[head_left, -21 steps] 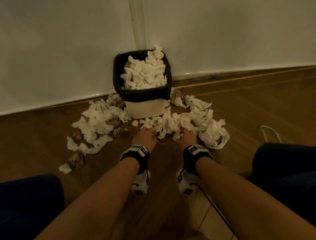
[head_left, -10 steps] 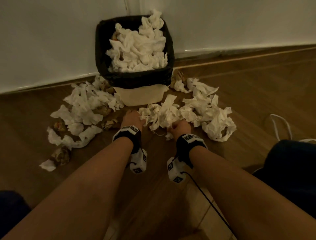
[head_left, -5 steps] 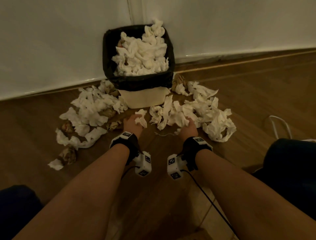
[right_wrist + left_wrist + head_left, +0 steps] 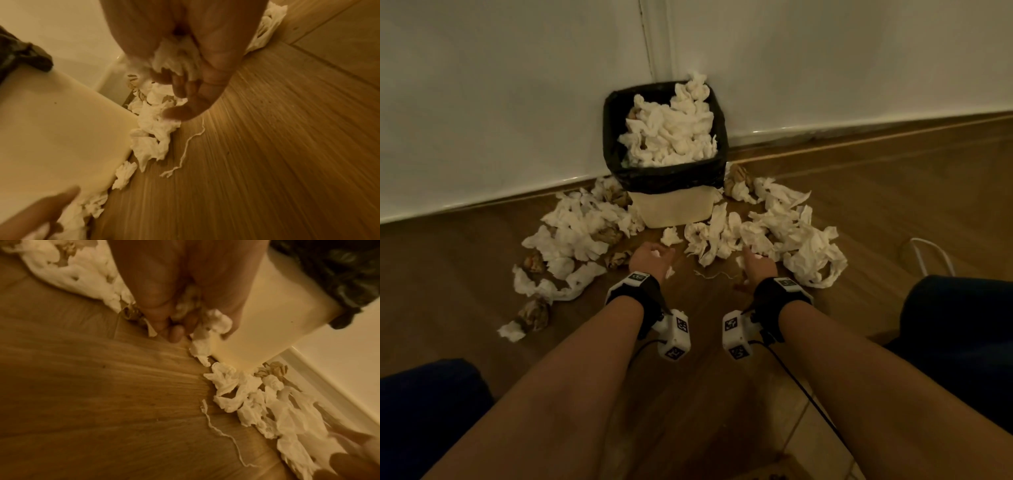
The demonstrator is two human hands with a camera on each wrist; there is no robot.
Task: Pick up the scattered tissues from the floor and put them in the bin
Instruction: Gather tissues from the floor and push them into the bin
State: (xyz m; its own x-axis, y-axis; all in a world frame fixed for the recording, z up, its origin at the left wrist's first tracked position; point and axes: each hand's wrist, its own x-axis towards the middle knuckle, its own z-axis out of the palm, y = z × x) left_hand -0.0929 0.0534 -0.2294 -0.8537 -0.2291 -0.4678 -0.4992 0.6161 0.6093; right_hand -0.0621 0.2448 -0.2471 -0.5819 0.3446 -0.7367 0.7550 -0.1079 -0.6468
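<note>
A cream bin (image 4: 671,210) with a black liner (image 4: 666,174) stands against the wall, heaped with white tissues (image 4: 671,130). More crumpled tissues lie on the floor left (image 4: 578,233) and right (image 4: 774,233) of it. My left hand (image 4: 652,258) hovers low in front of the bin, fingers curled round a small wad of tissue (image 4: 213,321). My right hand (image 4: 756,262) is beside the right pile, its fingers curled round white tissue (image 4: 176,56). A thin twisted tissue strand (image 4: 714,274) lies on the floor between the hands.
Brown crumpled paper balls (image 4: 532,310) lie among the tissues at the left. A white cable (image 4: 928,253) loops on the wooden floor at the right. My dark-clad knees (image 4: 962,325) flank the arms. White wall and skirting (image 4: 482,202) run behind the bin.
Both hands have drawn back slightly from the piles with tissue in their fingers. The view has tilted up and back, so the bin appears farther away.
</note>
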